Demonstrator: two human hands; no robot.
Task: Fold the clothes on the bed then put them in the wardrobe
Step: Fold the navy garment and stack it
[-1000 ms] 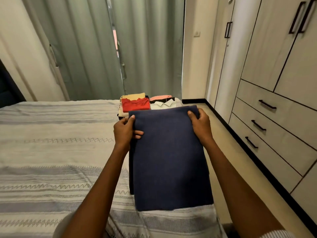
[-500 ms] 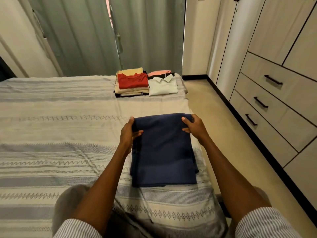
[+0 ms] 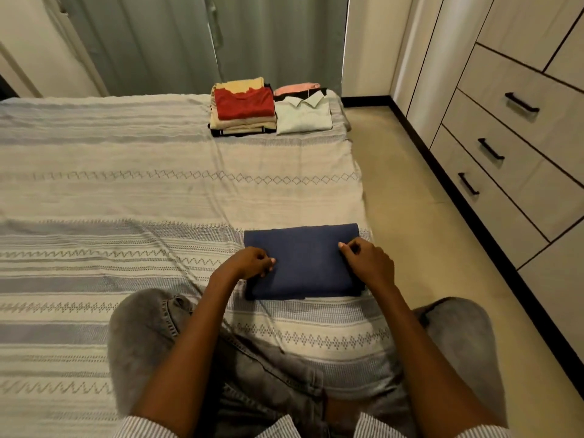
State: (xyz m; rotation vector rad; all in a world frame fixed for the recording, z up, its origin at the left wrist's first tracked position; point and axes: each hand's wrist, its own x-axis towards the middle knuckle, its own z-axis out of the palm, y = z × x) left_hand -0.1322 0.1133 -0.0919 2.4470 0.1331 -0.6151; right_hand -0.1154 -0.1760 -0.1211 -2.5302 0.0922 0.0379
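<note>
A navy garment (image 3: 303, 257) lies folded into a small rectangle near the bed's right edge, just in front of my knees. My left hand (image 3: 254, 263) pinches its near left part with curled fingers. My right hand (image 3: 368, 263) pinches its near right part the same way. At the far end of the striped bed (image 3: 126, 191) stand two piles of folded clothes: one topped by a red shirt (image 3: 245, 104), and one topped by a white collared shirt (image 3: 303, 118). The wardrobe (image 3: 512, 121) with closed drawers and doors lines the right wall.
A strip of beige floor (image 3: 410, 216) runs between the bed and the wardrobe. Grey-green curtains (image 3: 189, 42) hang behind the bed's far end. My knees in grey jeans (image 3: 142, 336) rest on the bed.
Both hands brought the garment's far edge back toward me, folding the long navy cloth into a shorter rectangle. The view tilted down.
</note>
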